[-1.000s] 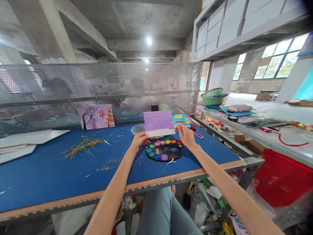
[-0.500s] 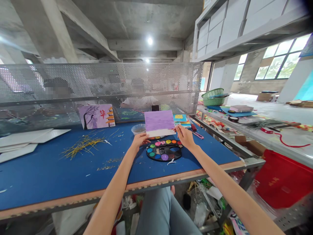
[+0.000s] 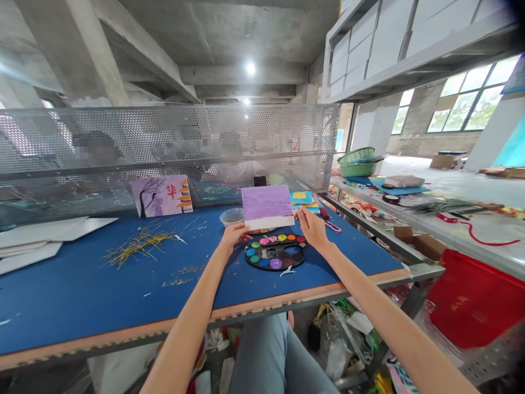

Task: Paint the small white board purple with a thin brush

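The card (image 3: 267,205) is held nearly upright over the bench (image 3: 82,295), directly behind the palette (image 3: 275,254). Its upper part carries a purple wash and a white unpainted strip runs along its lower edge. Whether that edge touches the bench cannot be told from this view.

The right hand (image 3: 312,230) is closed to a pinch on the lower right corner. The left hand (image 3: 234,235) is half curled, its fingers (image 3: 245,236) at the lower left corner. Contact there looks light; whether it actually grips cannot be told.

Risks noted:
1. Wetness of the wash is not visible. If it is wet, a thumb sliding up off the white strip would smear it.
2. If the left contact is as light as it looks, the card rests mainly on one corner pinch and could pivot about the right hand. A forward fall would land it on the open palette pans, picking up colour.
3. The tub (image 3: 232,216) of cloudy water sits just behind the left hand. A sideways swing of that wrist could tip it across the bench and toward the card.
4. Loose straw (image 3: 141,241) lies on the bench to the left. A wet face set down there could pick up fibres.
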Motion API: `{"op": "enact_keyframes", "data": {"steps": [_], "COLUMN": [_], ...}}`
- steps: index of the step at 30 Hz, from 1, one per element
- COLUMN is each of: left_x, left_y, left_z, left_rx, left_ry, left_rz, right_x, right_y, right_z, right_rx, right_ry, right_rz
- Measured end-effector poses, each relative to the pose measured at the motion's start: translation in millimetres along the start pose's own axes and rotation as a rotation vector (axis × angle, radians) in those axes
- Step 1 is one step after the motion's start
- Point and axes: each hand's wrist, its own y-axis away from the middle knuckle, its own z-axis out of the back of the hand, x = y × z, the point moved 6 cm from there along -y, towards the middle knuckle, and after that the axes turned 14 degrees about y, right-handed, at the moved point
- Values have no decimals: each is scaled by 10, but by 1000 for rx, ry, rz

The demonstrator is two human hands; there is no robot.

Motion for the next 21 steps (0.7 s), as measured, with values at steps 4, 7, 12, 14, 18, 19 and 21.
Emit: {"op": "enact_keyframes", "data": {"steps": [4,7,12,14,18,19,21], "left_x": [0,-2,3,1,-10,-13,-16], "left_y": [-12,-15,-11,-7,3,5,7], "left_z": [-1,-1,4,9,7,4,-1], "left_rx": [-5,-5,0,-2,-2,-2,-1], "left_ry": [1,1,8,13,23,25,26], "left_rz": [13,19,15,9,1,0,2], "right_x": [17,9,11,-24,-68,-60,-41], "right_y": [3,6,5,2,0,-1,-2], "right_z": [-10,-4,-1,23,57,53,40], "right_rx": [12,-7,-17,-51,-90,-82,-64], "right_ry": [1,13,27,50,69,67,65], "right_rz": [18,-2,8,-30,-71,-57,-28]}}
